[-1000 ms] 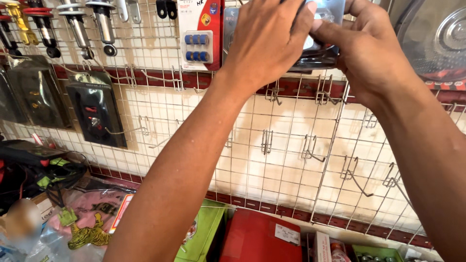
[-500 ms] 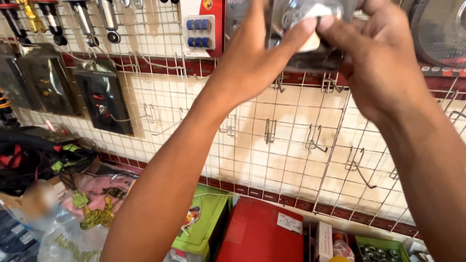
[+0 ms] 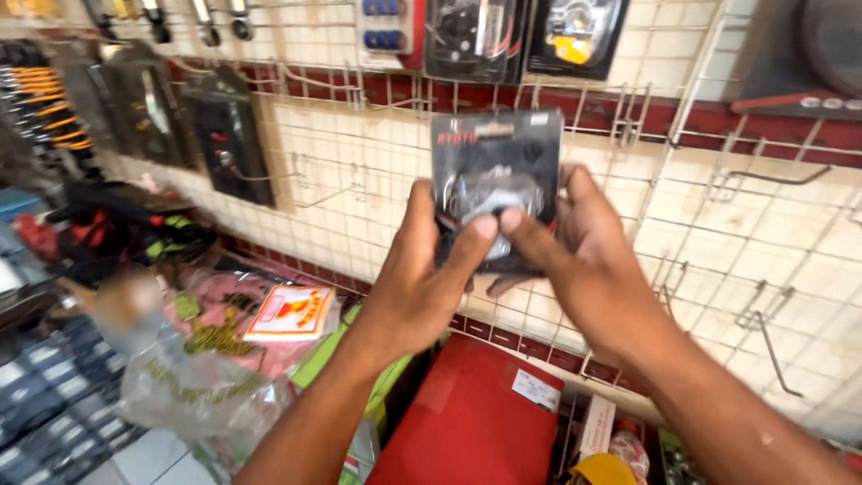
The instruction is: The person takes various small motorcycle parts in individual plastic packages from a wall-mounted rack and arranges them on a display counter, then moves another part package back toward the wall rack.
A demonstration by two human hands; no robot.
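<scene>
Centrally, in the head view, a black blister pack (image 3: 496, 184) holding a metal part under clear plastic is held upright in front of the wire grid wall (image 3: 628, 233). The pack is grasped from both sides: the left hand (image 3: 417, 278) comes up from 7 o'clock, its thumb pressed on the pack's front and its fingers hidden behind, so its grip is clenched on the pack. The right hand (image 3: 584, 269) comes in from 4 o'clock, its thumb laid on the clear bubble just beside the left thumb, its grip likewise closed on the pack.

At 12 o'clock of the pack, two more dark packs (image 3: 575, 36) are seen hanging on the grid, with a card of blue parts (image 3: 386, 27) at 11 o'clock. Bare metal hooks (image 3: 763, 332) are seen at 3 to 4 o'clock. At 6 o'clock, below the hands, a red box (image 3: 467, 422) is seen. At 8 o'clock a clear plastic bag (image 3: 206, 377) with pink contents is seen, and at 10 o'clock a black hanging pack (image 3: 229, 135).
</scene>
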